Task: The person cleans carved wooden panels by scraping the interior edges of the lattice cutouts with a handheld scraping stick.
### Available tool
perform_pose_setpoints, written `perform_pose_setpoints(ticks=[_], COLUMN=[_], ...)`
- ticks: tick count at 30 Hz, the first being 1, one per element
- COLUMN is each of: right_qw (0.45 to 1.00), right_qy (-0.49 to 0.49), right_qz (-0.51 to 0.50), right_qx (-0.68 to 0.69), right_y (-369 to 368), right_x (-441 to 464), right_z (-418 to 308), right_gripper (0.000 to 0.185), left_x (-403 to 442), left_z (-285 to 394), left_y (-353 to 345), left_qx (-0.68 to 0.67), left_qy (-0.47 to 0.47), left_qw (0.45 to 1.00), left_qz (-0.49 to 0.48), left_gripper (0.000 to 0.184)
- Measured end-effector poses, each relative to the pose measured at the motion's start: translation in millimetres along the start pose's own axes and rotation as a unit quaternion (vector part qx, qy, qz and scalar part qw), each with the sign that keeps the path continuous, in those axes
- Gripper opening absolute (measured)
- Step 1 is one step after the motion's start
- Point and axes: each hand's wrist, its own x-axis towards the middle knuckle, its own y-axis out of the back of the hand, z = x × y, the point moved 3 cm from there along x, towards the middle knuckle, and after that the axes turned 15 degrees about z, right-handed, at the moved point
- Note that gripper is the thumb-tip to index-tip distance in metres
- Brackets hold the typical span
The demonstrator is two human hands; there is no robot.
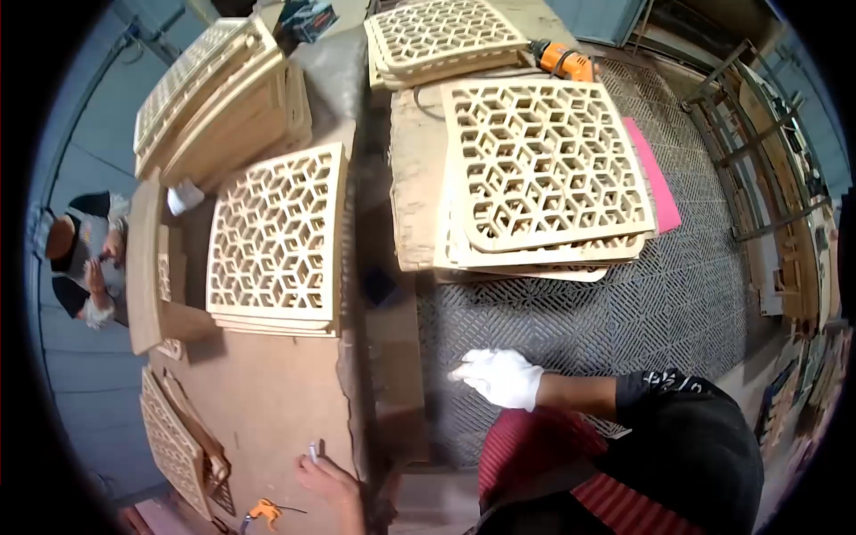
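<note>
My left hand [330, 481] is bare and low over the brown workbench [276, 392]. Its fingers are closed around a small whitish piece [314, 450], too small to name. My right hand [501, 379], in a white work glove, hangs above the dark patterned floor mat. The glove's fingers are bunched together and point left; anything inside them is hidden. Beyond my left hand, a stack of pale wooden lattice panels [276, 236] lies on the bench. Another lattice stack [548, 165] sits farther off from my right hand, on a second surface.
An orange pistol-shaped tool [265, 511] lies near the bench's lower end, by leaning lattice pieces [174, 432]. More panels [214, 102] stand at upper left. An orange power tool [566, 61] rests beside the far stack [446, 36]. A person [87, 254] is at the left; a rack [758, 160] stands right.
</note>
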Motion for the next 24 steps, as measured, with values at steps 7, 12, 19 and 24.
perform_pose_setpoints(ticks=[7, 12, 19, 24], right_qw=[0.941, 0.921, 0.907, 0.853], right_qy=[-0.042, -0.055, -0.006, 0.076], right_qz=[0.211, 0.228, 0.188, 0.267], right_qx=[-0.261, -0.312, -0.377, -0.442], right_y=[154.4, 168.2, 161.6, 186.3], right_x=[43.5, 51.6, 48.7, 32.2], right_z=[-46.6, -15.8, -20.9, -77.4], right_gripper=[0.038, 0.046, 0.024, 0.011], left_x=[8.9, 12.4, 8.8, 5.7], left_z=[14.9, 15.5, 5.9, -3.0], left_y=[16.2, 21.0, 19.0, 17.3], left_qx=[0.021, 0.032, -0.003, -0.071], left_qy=[0.052, 0.046, 0.061, 0.063], left_qw=[0.997, 0.997, 0.998, 0.995], left_qz=[-0.047, -0.056, -0.028, 0.015], left_gripper=[0.034, 0.030, 0.024, 0.023])
